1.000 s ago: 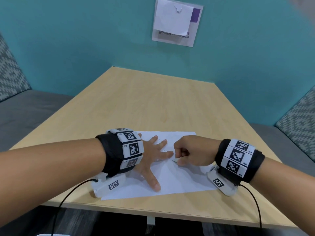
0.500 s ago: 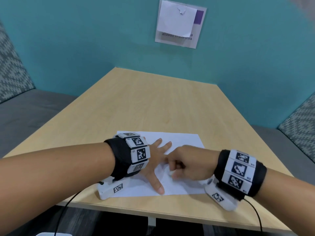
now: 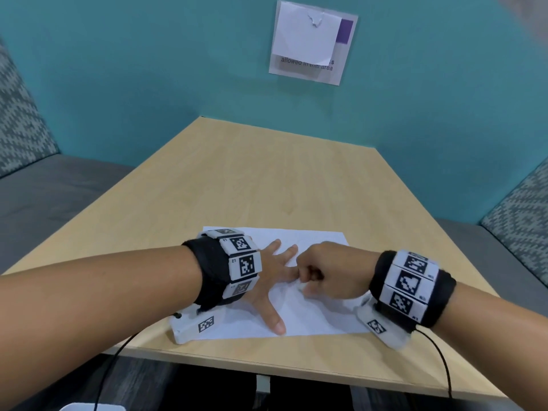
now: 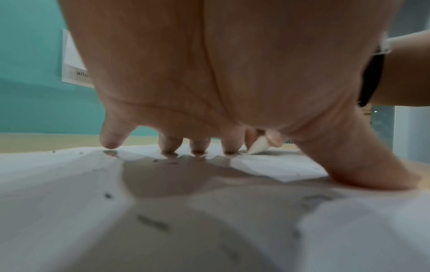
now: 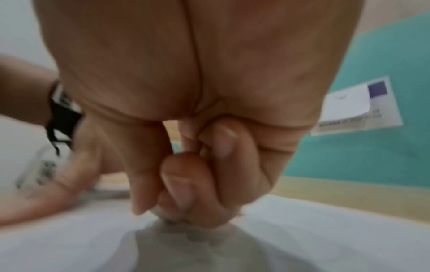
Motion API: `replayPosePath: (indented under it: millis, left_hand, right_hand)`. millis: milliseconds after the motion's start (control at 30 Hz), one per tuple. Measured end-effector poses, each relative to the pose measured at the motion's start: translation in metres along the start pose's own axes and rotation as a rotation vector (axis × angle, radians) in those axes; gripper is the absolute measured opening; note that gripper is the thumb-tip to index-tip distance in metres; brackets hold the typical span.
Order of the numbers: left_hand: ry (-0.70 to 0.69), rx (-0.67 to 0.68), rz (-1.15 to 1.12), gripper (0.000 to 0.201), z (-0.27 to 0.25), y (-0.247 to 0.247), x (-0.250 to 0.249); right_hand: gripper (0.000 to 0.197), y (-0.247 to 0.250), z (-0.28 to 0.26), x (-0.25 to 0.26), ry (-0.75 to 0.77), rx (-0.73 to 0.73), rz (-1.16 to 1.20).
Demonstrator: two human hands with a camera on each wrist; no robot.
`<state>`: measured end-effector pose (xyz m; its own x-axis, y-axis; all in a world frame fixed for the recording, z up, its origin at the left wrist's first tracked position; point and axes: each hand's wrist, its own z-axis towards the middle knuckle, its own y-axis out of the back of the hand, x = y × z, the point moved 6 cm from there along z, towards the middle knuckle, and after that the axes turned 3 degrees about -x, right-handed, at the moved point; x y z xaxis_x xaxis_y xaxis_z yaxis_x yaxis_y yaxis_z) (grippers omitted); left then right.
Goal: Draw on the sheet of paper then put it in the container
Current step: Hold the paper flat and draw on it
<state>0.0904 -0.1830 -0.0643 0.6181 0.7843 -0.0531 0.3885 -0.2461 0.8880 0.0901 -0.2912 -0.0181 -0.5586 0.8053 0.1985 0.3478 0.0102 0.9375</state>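
Note:
A white sheet of paper (image 3: 314, 310) lies flat near the front edge of the wooden table (image 3: 267, 179). My left hand (image 3: 275, 280) presses on it with fingers spread and straight; the left wrist view shows the fingertips (image 4: 170, 145) on the paper (image 4: 69, 184). My right hand (image 3: 326, 274) is curled in a fist on the sheet, knuckles against the left forefinger. It pinches a small white drawing tool (image 4: 258, 145), tip down on the paper (image 5: 325, 230). In the right wrist view the right hand (image 5: 186, 184) hides most of the tool. No container is in view.
The teal wall (image 3: 118, 84) behind the table carries a sign with a white note (image 3: 311, 40). Grey benches with patterned cushions (image 3: 17, 120) flank the table. Cables hang from both wrist units over the front edge. A white object (image 3: 92, 407) peeks in at the bottom left.
My right hand has moved left across the sheet until it meets the left hand's fingers. The left hand stays pressed on the paper. The head view has shifted slightly.

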Motion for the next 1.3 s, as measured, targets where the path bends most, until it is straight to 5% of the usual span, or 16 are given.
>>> replayPosePath:
  millis: [133, 267, 400, 800, 967, 1100, 1300]
  left_hand:
    - [-0.04, -0.009, -0.015, 0.113, -0.003, 0.003, -0.005]
    - [-0.014, -0.015, -0.024, 0.118, -0.002, 0.0, -0.001]
    - [-0.025, -0.009, 0.0, 0.122, -0.004, 0.003, -0.004]
    - [0.0, 0.007, 0.011, 0.125, 0.0, -0.002, 0.001]
    - [-0.007, 0.003, 0.01, 0.125, 0.002, -0.001, 0.0]
    - [-0.007, 0.012, 0.0, 0.124, 0.001, -0.003, 0.003]
    - [-0.007, 0.011, 0.009, 0.123, -0.001, 0.001, 0.0]
  right_hand:
    - [0.008, -0.023, -0.018, 0.03, 0.142, 0.093, 0.108]
    - [0.011, -0.009, -0.013, 0.007, 0.052, 0.04, 0.081]
    - [0.014, -0.027, -0.022, 0.027, 0.135, 0.118, 0.139]
    - [0.01, -0.004, -0.014, -0.004, 0.029, 0.041, 0.102]
    - [0.01, -0.024, -0.02, 0.016, 0.118, 0.14, 0.128]
    - [0.011, -0.002, -0.007, -0.014, -0.005, 0.04, 0.091]
    - [0.011, -0.013, -0.012, -0.002, 0.053, 0.105, 0.102]
